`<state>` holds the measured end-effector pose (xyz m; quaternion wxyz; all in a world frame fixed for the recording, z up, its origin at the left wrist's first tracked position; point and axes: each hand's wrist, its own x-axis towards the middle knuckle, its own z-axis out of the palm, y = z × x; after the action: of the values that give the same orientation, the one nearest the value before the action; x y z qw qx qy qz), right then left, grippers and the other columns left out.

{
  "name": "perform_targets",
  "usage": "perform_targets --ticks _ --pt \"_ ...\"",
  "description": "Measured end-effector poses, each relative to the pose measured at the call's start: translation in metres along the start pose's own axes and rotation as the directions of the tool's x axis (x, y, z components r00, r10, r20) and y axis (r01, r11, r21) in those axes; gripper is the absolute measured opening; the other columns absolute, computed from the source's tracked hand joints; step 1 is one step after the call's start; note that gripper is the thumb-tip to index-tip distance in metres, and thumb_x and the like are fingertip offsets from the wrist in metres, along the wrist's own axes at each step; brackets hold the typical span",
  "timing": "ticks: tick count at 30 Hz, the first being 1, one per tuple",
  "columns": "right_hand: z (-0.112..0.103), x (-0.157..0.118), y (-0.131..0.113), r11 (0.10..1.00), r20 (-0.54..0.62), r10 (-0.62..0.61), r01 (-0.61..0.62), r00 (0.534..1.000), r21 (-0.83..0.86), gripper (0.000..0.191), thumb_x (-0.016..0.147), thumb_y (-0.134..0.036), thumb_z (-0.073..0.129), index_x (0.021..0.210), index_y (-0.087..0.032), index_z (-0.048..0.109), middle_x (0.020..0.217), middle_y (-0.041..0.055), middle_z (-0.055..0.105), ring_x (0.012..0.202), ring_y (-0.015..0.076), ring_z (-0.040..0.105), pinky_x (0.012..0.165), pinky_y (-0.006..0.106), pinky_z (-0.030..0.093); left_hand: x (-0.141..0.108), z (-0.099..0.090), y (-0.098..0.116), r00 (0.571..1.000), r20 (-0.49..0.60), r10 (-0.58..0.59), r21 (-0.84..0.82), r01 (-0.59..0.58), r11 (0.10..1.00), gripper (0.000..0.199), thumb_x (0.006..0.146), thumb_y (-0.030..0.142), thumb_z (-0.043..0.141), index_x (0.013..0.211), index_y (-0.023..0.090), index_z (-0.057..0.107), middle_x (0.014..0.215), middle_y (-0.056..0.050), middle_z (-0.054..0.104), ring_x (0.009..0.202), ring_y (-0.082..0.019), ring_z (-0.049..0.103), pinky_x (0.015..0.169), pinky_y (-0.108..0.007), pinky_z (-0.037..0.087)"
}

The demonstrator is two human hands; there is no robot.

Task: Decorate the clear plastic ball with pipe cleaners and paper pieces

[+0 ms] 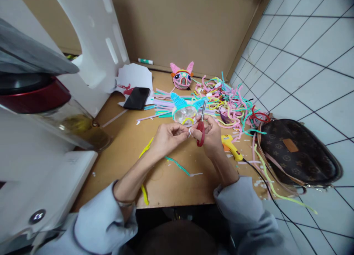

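While both hands meet above the table [171, 190], a small white piece [189, 131] sits between their fingertips, its exact shape too blurred to tell. The left hand [167, 137] pinches it between thumb and finger; the right hand [211, 137] grasps red-handled scissors [201, 134], blades pointing up and away, its fingertips close beside that piece. Just beyond the grip lies a blue-eared figure [184, 114], clear in the middle. Judged against the pink-eared figure [182, 79] farther beyond, it looks part-made: ears and a yellow arc are done, eyes are lacking. Both forearms reach in from the near edge and converge, elbows bent, cuffs pushed back. Right of the grip lies a yellow glue gun [231, 147]; nearer than it, a turquoise strip [179, 166].
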<state>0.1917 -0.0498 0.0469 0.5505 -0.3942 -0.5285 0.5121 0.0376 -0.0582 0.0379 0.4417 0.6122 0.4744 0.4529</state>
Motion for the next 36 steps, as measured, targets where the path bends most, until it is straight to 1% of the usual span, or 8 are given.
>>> perform_targets --ticks 3,5,8,10,14,18,25,36 --pt "0.000 0.000 0.001 1.000 -0.002 -0.003 0.003 1.000 -0.006 0.047 0.057 -0.028 0.082 0.093 -0.024 0.053 0.058 -0.0106 0.055 0.051 0.0088 0.051 0.051 0.022 0.040 -0.001 -0.001 0.002 1.000 0.017 -0.021 -0.009 0.021 1.000 0.028 0.071 0.040 0.068 0.075 0.013 0.073 0.057 0.001 0.059 0.051 -0.008 0.043 0.052 -0.022 0.032" --pt "-0.001 0.000 0.000 1.000 -0.003 -0.004 0.004 1.000 -0.013 0.045 0.058 -0.028 0.081 0.093 -0.024 0.053 0.059 -0.0103 0.055 0.052 0.0089 0.051 0.052 0.022 0.041 -0.001 -0.003 0.006 0.998 0.044 -0.034 -0.044 0.036 0.998 0.028 0.072 0.040 0.068 0.075 0.013 0.073 0.059 0.000 0.061 0.053 -0.009 0.047 0.054 -0.022 0.037" --pt "-0.001 -0.001 -0.001 1.000 -0.003 -0.003 0.003 1.000 -0.019 0.045 0.058 -0.028 0.081 0.093 -0.024 0.053 0.060 -0.0097 0.057 0.052 0.0091 0.052 0.052 0.022 0.041 -0.002 -0.007 0.014 0.993 0.117 -0.030 -0.135 0.046 0.990 0.030 0.074 0.044 0.068 0.069 0.014 0.070 0.065 -0.003 0.066 0.060 -0.011 0.055 0.061 -0.024 0.045" --pt "-0.001 -0.001 -0.002 1.000 0.002 0.006 -0.006 1.000 -0.018 0.046 0.058 -0.029 0.082 0.093 -0.024 0.052 0.061 -0.0092 0.058 0.052 0.0091 0.052 0.052 0.022 0.041 -0.002 -0.009 0.016 0.989 0.149 -0.024 -0.184 0.052 0.981 0.033 0.074 0.046 0.070 0.067 0.014 0.070 0.066 -0.004 0.067 0.062 -0.012 0.058 0.063 -0.025 0.047" --pt "-0.001 -0.002 -0.005 1.000 0.026 0.017 -0.017 1.000 -0.010 0.047 0.058 -0.030 0.083 0.092 -0.023 0.052 0.060 -0.0098 0.056 0.050 0.0082 0.050 0.052 0.023 0.041 -0.001 -0.011 0.011 0.990 0.137 -0.032 -0.201 0.059 0.978 0.033 0.067 0.046 0.078 0.071 0.014 0.073 0.064 -0.003 0.066 0.057 -0.011 0.055 0.058 -0.023 0.045" --pt "-0.001 -0.001 -0.006 1.000 0.035 0.015 -0.015 0.999 -0.004 0.048 0.058 -0.031 0.084 0.092 -0.023 0.052 0.058 -0.0107 0.054 0.048 0.0077 0.049 0.051 0.022 0.041 0.001 -0.012 0.008 0.990 0.139 -0.036 -0.221 0.066 0.973 0.031 0.064 0.044 0.081 0.071 0.014 0.074 0.062 -0.003 0.067 0.054 -0.010 0.054 0.055 -0.022 0.043" --pt "0.001 -0.002 -0.007 1.000 0.005 0.019 -0.019 1.000 0.008 0.049 0.056 -0.034 0.085 0.090 -0.023 0.051 0.057 -0.0111 0.054 0.047 0.0078 0.049 0.049 0.022 0.041 0.002 -0.013 0.011 0.987 0.159 -0.012 -0.231 0.049 0.972 0.028 0.065 0.042 0.081 0.069 0.015 0.075 0.061 -0.002 0.067 0.052 -0.009 0.052 0.053 -0.022 0.043" --pt "0.003 -0.003 -0.005 1.000 -0.011 -0.020 0.020 1.000 -0.012 0.048 0.058 -0.031 0.084 0.092 -0.024 0.052 0.058 -0.0103 0.054 0.050 0.0094 0.052 0.051 0.023 0.044 0.001 -0.013 0.010 0.984 0.170 -0.046 -0.188 0.078 0.979 0.034 0.065 0.048 0.080 0.073 0.015 0.075 0.067 -0.004 0.070 0.056 -0.011 0.057 0.057 -0.024 0.048"
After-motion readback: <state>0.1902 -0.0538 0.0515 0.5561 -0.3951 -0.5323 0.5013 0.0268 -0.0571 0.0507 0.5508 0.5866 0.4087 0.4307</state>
